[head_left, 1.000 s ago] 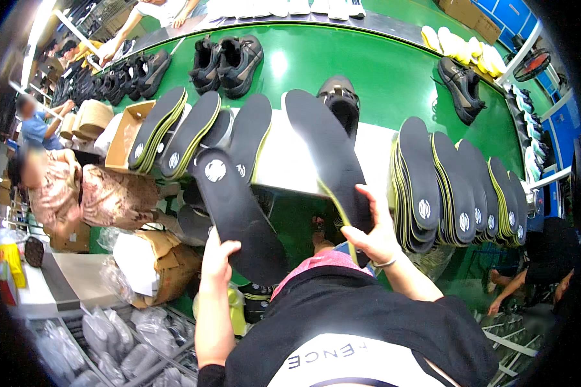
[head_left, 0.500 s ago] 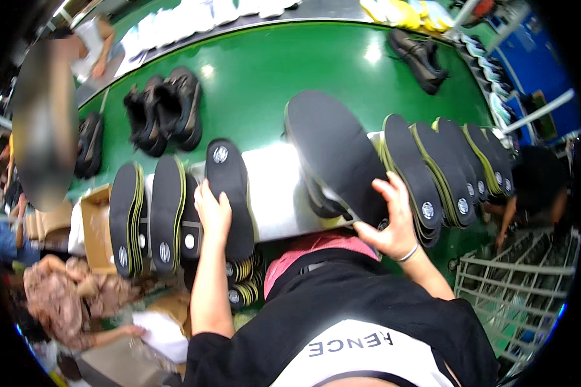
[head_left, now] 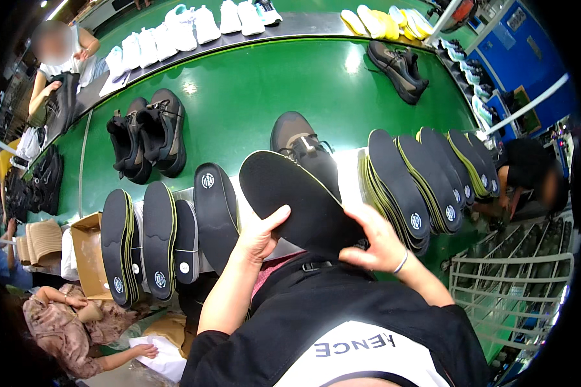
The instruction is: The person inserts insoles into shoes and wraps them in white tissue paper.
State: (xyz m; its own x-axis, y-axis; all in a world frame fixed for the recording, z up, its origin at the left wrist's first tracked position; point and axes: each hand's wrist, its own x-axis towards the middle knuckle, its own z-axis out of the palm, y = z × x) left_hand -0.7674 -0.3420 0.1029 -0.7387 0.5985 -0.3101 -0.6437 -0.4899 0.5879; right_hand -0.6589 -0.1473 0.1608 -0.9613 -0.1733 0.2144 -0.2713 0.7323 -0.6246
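Observation:
A large black insole [head_left: 290,200] with a thin yellow-green edge is tilted in front of me. My left hand [head_left: 259,237] grips its left edge, thumb on top. My right hand [head_left: 379,244] has its fingers closed around the heel end. Behind the insole, a brown and black laced shoe [head_left: 297,138] shows its toe and laces; the rest is covered. Just left of my left hand lies another black insole [head_left: 214,209] with a round white print at its upper end. Stacked insoles [head_left: 394,177] stand close to the right of my right hand.
More insole stacks [head_left: 158,232] line the metal strip on the left, beside a cardboard box [head_left: 87,255]. On the green belt [head_left: 239,97] stand a pair of shoes [head_left: 152,138] and another pair [head_left: 400,71]. A wire rack [head_left: 510,290] is at lower right. Other people work nearby.
My left hand has left the insole at the left and now grips the large insole. That insole has moved left and lower. The laced shoe now shows behind it.

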